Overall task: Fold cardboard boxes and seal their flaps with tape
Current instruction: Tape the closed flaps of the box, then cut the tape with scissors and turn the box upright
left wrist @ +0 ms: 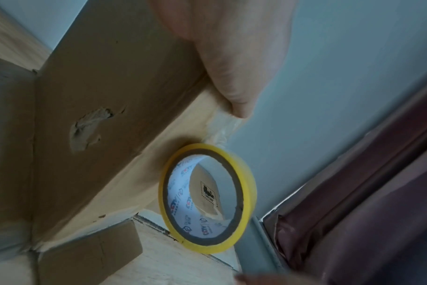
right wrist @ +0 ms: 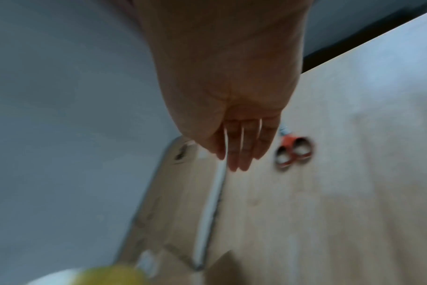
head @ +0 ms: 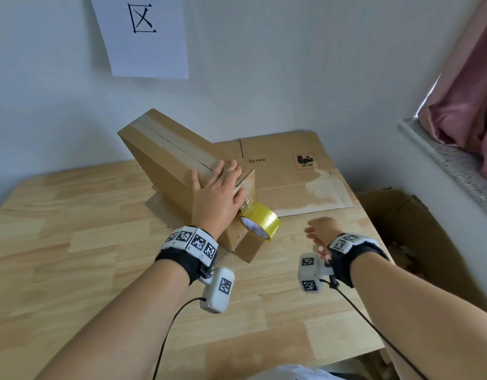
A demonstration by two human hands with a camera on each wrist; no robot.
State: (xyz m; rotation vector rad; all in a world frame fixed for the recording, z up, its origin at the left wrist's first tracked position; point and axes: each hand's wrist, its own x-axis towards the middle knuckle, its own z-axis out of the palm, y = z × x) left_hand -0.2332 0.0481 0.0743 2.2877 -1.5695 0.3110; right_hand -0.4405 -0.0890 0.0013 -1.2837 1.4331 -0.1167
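Observation:
A brown cardboard box [head: 165, 157] stands tilted on the wooden table [head: 72, 242], with clear tape running along its top seam. My left hand [head: 220, 193] lies flat with straight fingers on the near end of that seam, pressing the tape down. A yellow tape roll [head: 260, 220] [left wrist: 207, 198] hangs against the box's near end by its strip. My right hand [head: 319, 231] [right wrist: 241, 146] hovers over the table right of the roll, fingers straight, holding nothing. Red-handled scissors [right wrist: 294, 152] lie on the table just beside its fingers.
A flattened cardboard sheet [head: 289, 174] printed PICO lies at the back right of the table. An open cardboard carton [head: 417, 242] stands on the floor at the right. A stone sill [head: 450, 160] and pink curtain [head: 467, 91] are at the far right.

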